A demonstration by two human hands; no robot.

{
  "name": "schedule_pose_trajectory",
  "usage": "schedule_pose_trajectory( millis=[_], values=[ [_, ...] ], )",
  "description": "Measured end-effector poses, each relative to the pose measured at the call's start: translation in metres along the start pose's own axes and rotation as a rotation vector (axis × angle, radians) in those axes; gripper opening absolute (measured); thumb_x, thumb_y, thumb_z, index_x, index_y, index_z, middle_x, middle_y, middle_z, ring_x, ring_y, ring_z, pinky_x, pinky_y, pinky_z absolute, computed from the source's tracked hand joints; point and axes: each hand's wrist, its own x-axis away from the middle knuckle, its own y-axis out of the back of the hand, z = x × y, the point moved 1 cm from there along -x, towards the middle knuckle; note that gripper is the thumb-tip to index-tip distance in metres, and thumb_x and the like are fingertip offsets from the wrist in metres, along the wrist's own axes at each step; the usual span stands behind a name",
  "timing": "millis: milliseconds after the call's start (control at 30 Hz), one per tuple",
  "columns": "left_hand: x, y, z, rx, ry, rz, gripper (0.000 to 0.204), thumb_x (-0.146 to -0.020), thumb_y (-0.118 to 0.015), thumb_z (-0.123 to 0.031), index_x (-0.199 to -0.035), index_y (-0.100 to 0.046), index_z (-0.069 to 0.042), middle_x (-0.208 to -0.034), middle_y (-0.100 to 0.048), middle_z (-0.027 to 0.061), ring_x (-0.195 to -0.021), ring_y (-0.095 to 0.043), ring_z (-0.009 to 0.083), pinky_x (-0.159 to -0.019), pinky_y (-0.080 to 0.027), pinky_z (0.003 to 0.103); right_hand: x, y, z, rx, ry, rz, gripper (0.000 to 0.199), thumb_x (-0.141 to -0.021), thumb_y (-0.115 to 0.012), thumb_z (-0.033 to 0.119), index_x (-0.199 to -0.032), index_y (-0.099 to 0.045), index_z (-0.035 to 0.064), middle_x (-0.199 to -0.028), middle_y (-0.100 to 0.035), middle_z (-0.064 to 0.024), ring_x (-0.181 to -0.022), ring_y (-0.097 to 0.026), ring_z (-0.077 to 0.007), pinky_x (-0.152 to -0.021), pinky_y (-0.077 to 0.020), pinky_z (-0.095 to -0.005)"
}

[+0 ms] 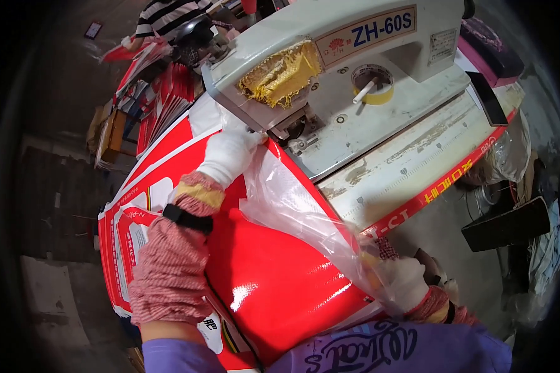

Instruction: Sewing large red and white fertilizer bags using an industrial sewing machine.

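Observation:
A glossy red woven sack (267, 273) spreads across my lap and runs up to the sewing machine (305, 25). Clear plastic liner film (280, 193) sticks out along the sack's right-hand edge. My left hand (230, 152), in a white glove, is closed on the sack's upper edge, close below the machine's needle area; its fingertips are partly hidden. Lower right, my gloved right hand (404, 283) grips the other end of that edge, with the film lying over its fingers. Checked sleeve covers end at both wrists.
Yellow tape (379, 96) with a white stick in it lies on the machine bed. A dark phone (486, 99) rests at the table's right end. Stacked red sacks (165, 102) stand far left, near another person in stripes (168, 18). A dark box (507, 225) sits lower right.

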Motion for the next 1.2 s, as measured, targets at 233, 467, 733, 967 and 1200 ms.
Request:
schedule_pose_trajectory(
  millis=[233,467,733,967,1200],
  values=[
    [-0.006,-0.011,0.002,-0.123,0.025,0.193,0.020,-0.080,-0.050,-0.019,-0.093,-0.062,-0.012,-0.078,-0.061,0.0142,-0.072,-0.060,0.0316,-0.062,-0.047,0.040,0.014,-0.007,0.000,0.221,0.081,0.109,0.022,-0.078,-0.053,0.023,-0.098,-0.054,0.0141,-0.062,-0.057,-0.0077,-0.048,-0.058,-0.0234,-0.042,-0.0440,-0.0356],
    [-0.044,-0.002,0.126,-0.257,0.137,-0.218,0.016,-0.074,-0.051,-0.018,-0.078,-0.062,-0.007,-0.077,-0.064,0.0130,-0.072,-0.063,0.0297,-0.059,-0.050,0.041,-0.078,-0.008,0.029,0.215,0.647,-0.986,0.034,-0.086,-0.044,0.023,-0.118,-0.050,0.0167,-0.097,-0.061,-0.0112,-0.074,-0.062,-0.0262,-0.061,-0.0499,-0.0332],
    [-0.029,0.107,0.015,-0.326,0.062,0.219,0.015,-0.073,-0.059,-0.019,-0.080,-0.061,-0.006,-0.076,-0.062,0.0141,-0.076,-0.061,0.0318,-0.070,-0.050,0.040,-0.295,-0.054,-0.012,-0.362,0.595,0.141,0.020,-0.068,-0.063,0.019,-0.087,-0.063,0.0121,-0.085,-0.064,-0.0033,-0.076,-0.060,-0.0165,-0.068,-0.0480,-0.0319],
    [0.006,0.170,-0.143,0.015,-0.559,0.093,0.053,-0.061,-0.070,-0.046,-0.100,-0.056,-0.012,-0.096,-0.056,0.0072,-0.104,-0.047,0.0307,-0.093,-0.034,0.047,-0.282,-0.029,0.004,-0.121,0.609,0.266,0.021,-0.070,-0.062,0.019,-0.088,-0.063,0.0098,-0.084,-0.064,-0.0069,-0.077,-0.061,-0.0219,-0.068,-0.0483,-0.0338],
    [-0.017,0.170,-0.206,0.116,-0.250,1.500,0.045,-0.071,-0.065,-0.048,-0.099,-0.064,-0.012,-0.087,-0.064,0.0075,-0.081,-0.059,0.0233,-0.074,-0.045,0.034,-0.237,0.044,0.055,0.524,0.834,0.120,0.024,-0.066,-0.062,0.026,-0.082,-0.066,0.0095,-0.082,-0.065,-0.0118,-0.075,-0.062,-0.0314,-0.067,-0.0489,-0.0391]
  ],
)
